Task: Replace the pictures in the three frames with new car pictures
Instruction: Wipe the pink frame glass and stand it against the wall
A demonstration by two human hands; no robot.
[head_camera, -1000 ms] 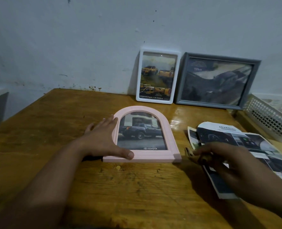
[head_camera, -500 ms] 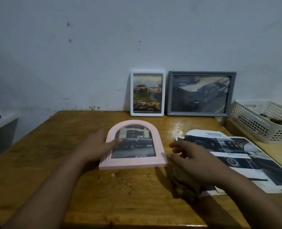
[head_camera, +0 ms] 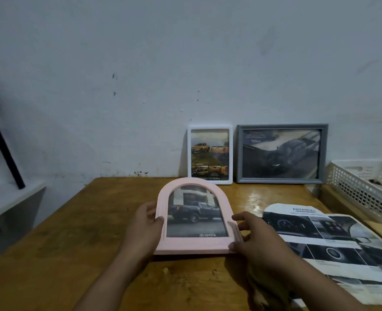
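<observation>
A pink arched frame [head_camera: 194, 244] with a dark pickup picture is tilted up off the wooden table [head_camera: 78, 254], its top raised toward the wall. My left hand [head_camera: 144, 230] grips its left edge, thumb on the front. My right hand [head_camera: 256, 241] holds its lower right corner. A white frame [head_camera: 209, 153] with yellow trucks and a grey frame [head_camera: 281, 153] with a dark car lean upright against the wall behind.
Loose car pictures [head_camera: 333, 245] lie on the table to the right of my right hand. A white perforated basket [head_camera: 362, 189] stands at the far right. A low white shelf [head_camera: 8, 198] and a black bar are on the left.
My right hand left the loose pictures and took the pink frame's right corner. Both hands tipped the frame up from lying flat. The view rose toward the wall.
</observation>
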